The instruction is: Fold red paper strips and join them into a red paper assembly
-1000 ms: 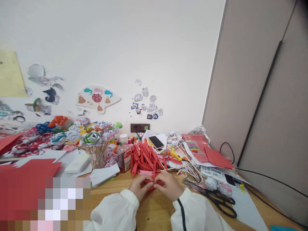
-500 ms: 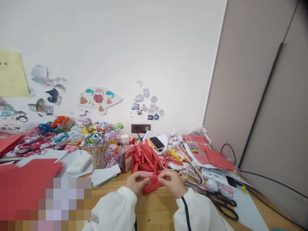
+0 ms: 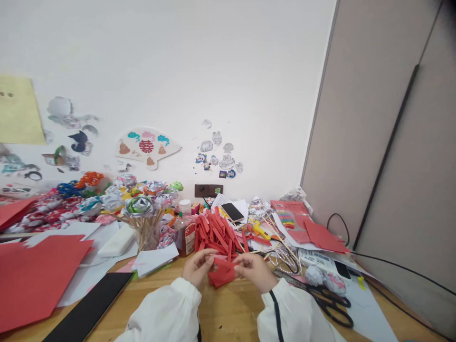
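Note:
A small piece of red paper point(image 3: 223, 274) is stretched between my two hands, low over the wooden table. My left hand point(image 3: 198, 267) pinches its left edge between thumb and fingers. On the other side, my right hand point(image 3: 253, 270) has closed on the right edge. Just behind my hands lies a heap of folded red paper strips point(image 3: 215, 230). Fingertips hide part of the paper's edges, so its folds cannot be made out fully.
Black-handled scissors point(image 3: 331, 304) and crumpled paper balls lie to the right. A phone point(image 3: 232, 212) and a yellow glue gun point(image 3: 261, 231) rest behind the strips. At left are paper flowers in a cup point(image 3: 144, 230), red sheets point(image 3: 39, 280) and a long black device point(image 3: 90, 306).
The red paper between my hands now shows more of its face, and my left hand has shifted slightly left. The long black device at left, previously under a blurred patch, is now visible.

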Motion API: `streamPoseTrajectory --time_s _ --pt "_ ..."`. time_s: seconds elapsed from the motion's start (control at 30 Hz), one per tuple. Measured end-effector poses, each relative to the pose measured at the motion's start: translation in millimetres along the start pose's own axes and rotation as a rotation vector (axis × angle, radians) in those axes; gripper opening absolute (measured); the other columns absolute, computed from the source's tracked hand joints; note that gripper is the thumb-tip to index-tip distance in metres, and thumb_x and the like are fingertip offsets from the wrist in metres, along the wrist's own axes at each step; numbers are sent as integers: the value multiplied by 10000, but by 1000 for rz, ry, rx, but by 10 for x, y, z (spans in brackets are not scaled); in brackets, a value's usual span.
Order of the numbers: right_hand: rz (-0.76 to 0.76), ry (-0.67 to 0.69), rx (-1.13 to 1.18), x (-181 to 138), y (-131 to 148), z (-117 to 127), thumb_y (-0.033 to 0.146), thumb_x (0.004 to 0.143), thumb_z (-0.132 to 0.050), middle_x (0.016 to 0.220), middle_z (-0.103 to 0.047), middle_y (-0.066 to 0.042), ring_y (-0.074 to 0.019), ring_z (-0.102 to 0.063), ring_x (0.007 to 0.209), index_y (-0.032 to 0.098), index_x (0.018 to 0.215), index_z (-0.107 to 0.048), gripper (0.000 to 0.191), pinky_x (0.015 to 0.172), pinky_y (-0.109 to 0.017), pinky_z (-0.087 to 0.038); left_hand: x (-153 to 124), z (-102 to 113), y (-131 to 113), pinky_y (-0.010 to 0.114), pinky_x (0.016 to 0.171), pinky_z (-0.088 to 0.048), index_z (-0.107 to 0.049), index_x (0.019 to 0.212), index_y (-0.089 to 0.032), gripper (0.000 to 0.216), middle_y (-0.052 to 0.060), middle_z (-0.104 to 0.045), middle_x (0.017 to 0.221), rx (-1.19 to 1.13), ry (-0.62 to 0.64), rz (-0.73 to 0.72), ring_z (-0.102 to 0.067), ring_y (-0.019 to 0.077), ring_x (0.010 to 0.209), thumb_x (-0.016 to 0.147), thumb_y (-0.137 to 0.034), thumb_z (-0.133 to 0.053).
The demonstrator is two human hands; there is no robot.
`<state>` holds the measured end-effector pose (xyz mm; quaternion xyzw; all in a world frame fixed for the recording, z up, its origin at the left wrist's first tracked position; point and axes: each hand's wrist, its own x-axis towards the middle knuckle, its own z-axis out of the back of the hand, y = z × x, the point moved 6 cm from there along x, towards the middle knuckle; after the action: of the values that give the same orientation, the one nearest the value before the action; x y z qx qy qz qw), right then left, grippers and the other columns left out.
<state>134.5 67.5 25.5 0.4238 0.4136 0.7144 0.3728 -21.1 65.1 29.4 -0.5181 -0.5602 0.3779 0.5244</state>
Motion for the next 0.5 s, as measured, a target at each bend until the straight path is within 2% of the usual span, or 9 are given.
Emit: streamPoseTrajectory --time_s 0.13,0.33,0.5 --pt "-36 22 -61 -5 -49 -3 338 655 -505 495 -517 15 -91 -491 465 133 621 -505 207 464 -194 -378 0 40 -8 237 523 -468 -562 696 -131 292 -14 -592 531 -23 -87 -11 -554 112 485 492 -325 -640" --pt "-23 63 -16 -2 -12 -126 327 657 -503 468 -468 44 -74 -455 429 149 621 -458 186 441 -182 -356 2 88 -21 230 490 -485 -539 682 -132 338 -14 -601 574 -108 -219 9 -561 124 555 418 -288 -682" --pt "-28 46 139 49 -29 -300 331 664 -490 472 -462 46 -72 -439 418 157 634 -410 194 438 -188 -359 31 77 100 218 481 -481 -471 826 -161 485 -95 -521 393 -192 -199 84 -527 82 430 411 -274 -695"
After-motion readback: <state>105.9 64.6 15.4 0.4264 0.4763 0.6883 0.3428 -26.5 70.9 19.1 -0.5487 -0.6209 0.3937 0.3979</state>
